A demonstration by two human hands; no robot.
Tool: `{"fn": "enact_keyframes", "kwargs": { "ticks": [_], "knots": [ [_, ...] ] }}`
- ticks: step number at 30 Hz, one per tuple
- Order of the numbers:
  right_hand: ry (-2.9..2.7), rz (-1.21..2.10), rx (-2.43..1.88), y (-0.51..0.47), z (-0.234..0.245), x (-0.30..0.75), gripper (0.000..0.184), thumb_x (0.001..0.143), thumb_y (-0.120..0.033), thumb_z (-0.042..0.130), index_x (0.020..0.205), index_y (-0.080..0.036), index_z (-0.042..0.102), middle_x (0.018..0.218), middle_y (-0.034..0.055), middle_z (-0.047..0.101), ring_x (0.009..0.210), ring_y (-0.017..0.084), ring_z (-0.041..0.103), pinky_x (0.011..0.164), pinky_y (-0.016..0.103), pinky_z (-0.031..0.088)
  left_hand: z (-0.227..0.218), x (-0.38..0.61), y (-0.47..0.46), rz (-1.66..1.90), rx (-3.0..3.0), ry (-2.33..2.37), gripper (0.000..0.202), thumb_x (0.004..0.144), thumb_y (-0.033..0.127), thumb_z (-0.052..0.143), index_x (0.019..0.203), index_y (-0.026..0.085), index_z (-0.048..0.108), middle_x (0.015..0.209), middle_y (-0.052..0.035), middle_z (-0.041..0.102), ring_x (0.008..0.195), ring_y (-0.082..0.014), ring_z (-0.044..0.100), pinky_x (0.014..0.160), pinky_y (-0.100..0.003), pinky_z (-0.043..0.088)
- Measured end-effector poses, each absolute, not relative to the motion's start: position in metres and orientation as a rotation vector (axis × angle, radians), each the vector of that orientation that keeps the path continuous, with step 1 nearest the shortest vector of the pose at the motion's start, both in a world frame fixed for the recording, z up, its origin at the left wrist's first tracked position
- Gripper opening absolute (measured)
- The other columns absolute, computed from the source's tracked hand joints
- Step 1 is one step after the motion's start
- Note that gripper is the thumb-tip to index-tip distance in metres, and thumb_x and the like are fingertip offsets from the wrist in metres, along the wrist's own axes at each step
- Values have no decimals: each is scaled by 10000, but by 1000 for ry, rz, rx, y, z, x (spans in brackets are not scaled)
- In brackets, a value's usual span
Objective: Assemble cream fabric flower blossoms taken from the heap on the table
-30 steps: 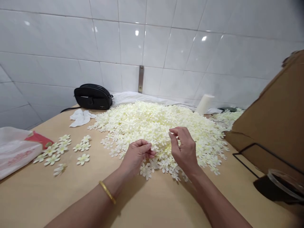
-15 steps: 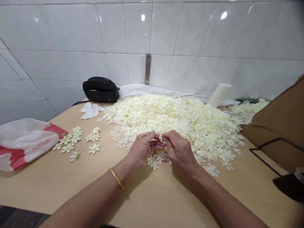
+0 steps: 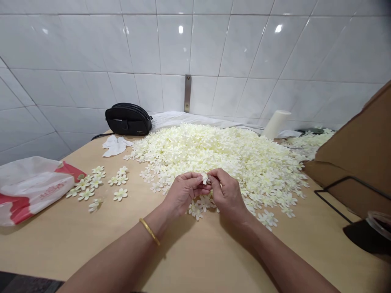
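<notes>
Between my fingertips is a small white artificial flower [image 3: 205, 178], partly covered by them. My left hand [image 3: 185, 191] pinches it from the left, a gold bangle on that wrist. From the other side, the thumb and forefinger of my right hand [image 3: 227, 193] close on the same flower. Just behind both hands spreads a large heap of cream-white artificial flowers [image 3: 195, 142]. A few loose flowers [image 3: 198, 207] lie on the table below my hands. Farther left, several separate flowers with yellowish centres [image 3: 86, 194] rest on the wood.
A red-and-white plastic bag [image 3: 42, 189] lies at the left. Behind it are a crumpled tissue [image 3: 115, 145] and a black pouch [image 3: 128, 119]. A white cone [image 3: 276, 124] leans at the back. Cardboard [image 3: 357, 150], a black wire frame [image 3: 331, 203] and a dark cup [image 3: 368, 234] stand right.
The flower between my fingers shows more clearly now, with its white petals turned into sight. Both hands stay close together. The whole view has shifted slightly.
</notes>
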State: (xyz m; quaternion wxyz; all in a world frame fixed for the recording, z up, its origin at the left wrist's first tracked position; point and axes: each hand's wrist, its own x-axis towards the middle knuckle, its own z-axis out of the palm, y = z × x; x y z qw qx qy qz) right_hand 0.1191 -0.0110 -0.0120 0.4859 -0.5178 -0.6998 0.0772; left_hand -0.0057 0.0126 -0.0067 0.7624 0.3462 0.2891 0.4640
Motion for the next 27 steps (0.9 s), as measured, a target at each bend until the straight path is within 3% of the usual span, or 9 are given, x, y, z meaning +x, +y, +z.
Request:
{"fn": "enact_keyframes", "kwargs": {
  "ticks": [11,21,27],
  "knots": [
    [-1643,338,-1268,-10,-7,120,127,802,-178,385,725,-170,485,604,-22,477,539,97,435,517,215,356,-3,-6,10,1020,800,690,90,616,127,605,640,118,519,507,-3,563,514,-130,590,533,-233,456],
    [-1598,-268,-1335,16,-3,167,122,798,-155,374,784,-170,494,743,45,506,698,158,483,638,282,390,-2,-4,10,1007,824,762,137,614,178,618,651,130,496,506,-7,557,509,-130,585,509,-222,441],
    [-1577,-218,-1234,2,4,149,122,804,-145,386,824,-187,498,774,44,498,726,156,480,640,276,399,-5,-3,10,1022,833,756,164,615,219,632,646,136,494,528,0,551,502,-117,575,504,-219,437]
  ]
}}
